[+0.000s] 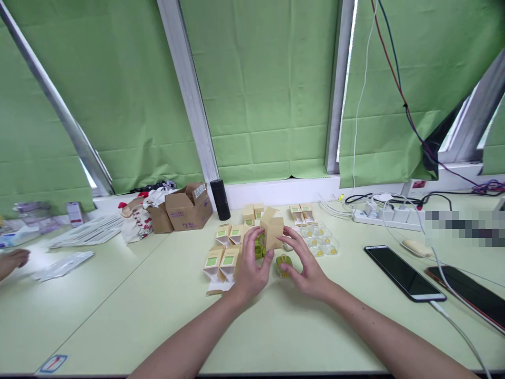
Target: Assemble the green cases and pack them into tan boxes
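Note:
A small tan cardboard box (272,232) with its top flaps raised is held up between my two hands. My left hand (253,263) has its fingers closed on the box's left side. My right hand (305,263) has its fingertips on the box's right side, with the thumb beside a small green item (283,265) under the box. To the left stand several similar boxes (221,259) with green labels. More green items show partly behind my left hand. A clear plastic tray (320,240) with yellow pieces lies behind my right hand.
Open cardboard carton (188,210) and black cylinder (220,200) stand at the back. On the right are a white power strip (389,218), cables, a phone (404,272) and another phone (469,295). Another person's hand (14,260) is at the far left, near plastic packets (63,264).

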### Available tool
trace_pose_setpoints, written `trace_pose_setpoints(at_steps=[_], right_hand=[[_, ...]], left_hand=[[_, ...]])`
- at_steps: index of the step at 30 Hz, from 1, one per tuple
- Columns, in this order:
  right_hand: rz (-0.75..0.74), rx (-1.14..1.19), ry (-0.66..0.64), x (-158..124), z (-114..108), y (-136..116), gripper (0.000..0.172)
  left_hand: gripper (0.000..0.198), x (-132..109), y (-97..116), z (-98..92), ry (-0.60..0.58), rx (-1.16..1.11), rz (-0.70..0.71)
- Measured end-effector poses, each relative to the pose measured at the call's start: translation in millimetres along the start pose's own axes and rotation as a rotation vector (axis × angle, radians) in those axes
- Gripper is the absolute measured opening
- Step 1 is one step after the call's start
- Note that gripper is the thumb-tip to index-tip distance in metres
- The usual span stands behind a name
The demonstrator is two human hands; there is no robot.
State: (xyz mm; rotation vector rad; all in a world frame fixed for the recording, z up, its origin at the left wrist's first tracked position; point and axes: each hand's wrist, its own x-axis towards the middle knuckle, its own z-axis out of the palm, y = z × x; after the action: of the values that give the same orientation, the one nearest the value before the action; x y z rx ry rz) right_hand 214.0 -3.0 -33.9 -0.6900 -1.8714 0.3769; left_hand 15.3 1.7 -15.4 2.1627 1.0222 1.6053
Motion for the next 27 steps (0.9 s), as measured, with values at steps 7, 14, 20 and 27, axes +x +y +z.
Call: trace_pose_setpoints(at_steps=[7, 14, 20, 27], right_hand=[[-0.142, -0.071, -0.087, 2, -5, -10, 0.067], [-0.227, -0.124, -0.143, 3, -5, -9, 0.065], [-0.185, -0.183, -0.047, 1, -5, -3, 0.053], [0.047, -0.374, -0.139, 7, -10, -5, 0.029]], left_hand=[[0.054, 4, -4, -1.1, 0.047, -0.078, -0.104], [0.047, 17, -4, -7.8, 0.106, 0.065, -0.16], [0.042, 22, -11, -11.6, 0.039, 0.058, -0.224], [0.048, 27, -25, -16.7, -0.076, -0.074, -0.288]])
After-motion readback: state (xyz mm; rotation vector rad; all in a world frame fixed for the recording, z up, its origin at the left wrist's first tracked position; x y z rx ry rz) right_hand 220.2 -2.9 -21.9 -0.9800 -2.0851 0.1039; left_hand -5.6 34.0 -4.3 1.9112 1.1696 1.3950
